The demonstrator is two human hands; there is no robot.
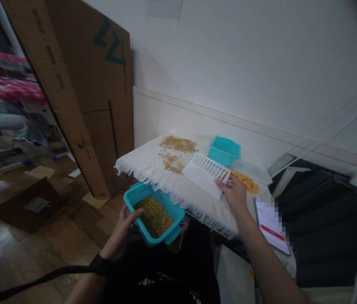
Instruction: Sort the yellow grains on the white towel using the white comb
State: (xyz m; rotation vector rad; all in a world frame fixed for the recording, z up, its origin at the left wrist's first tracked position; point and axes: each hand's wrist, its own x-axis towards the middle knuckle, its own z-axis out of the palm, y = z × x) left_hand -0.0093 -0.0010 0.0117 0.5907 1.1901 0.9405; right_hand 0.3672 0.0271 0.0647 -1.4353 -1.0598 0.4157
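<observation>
Below the table's front edge, my left hand (123, 230) grips a teal plastic tub (178, 209) by its left side, thumb over the rim. Yellowish beans (156, 214) fill much of the tub, which sits tilted in front of my body. A white plastic panel with a row of slots (199, 176) is pinched at its right end by my right hand (237, 195), low over the tabletop. Left of the panel, loose beans (178, 144) lie in two patches on the white fringed tablecloth (146, 156). A second teal tub (225, 147) stands just behind the panel.
A yellow-orange item (248, 183) and clear plastic (254, 171) lie at the table's right. A tablet-like device (273, 228) rests near the right edge. A tall cardboard box (96, 93) stands left, with flattened cardboard (26, 202) on the floor. Another person's leg (1, 116) shows far left.
</observation>
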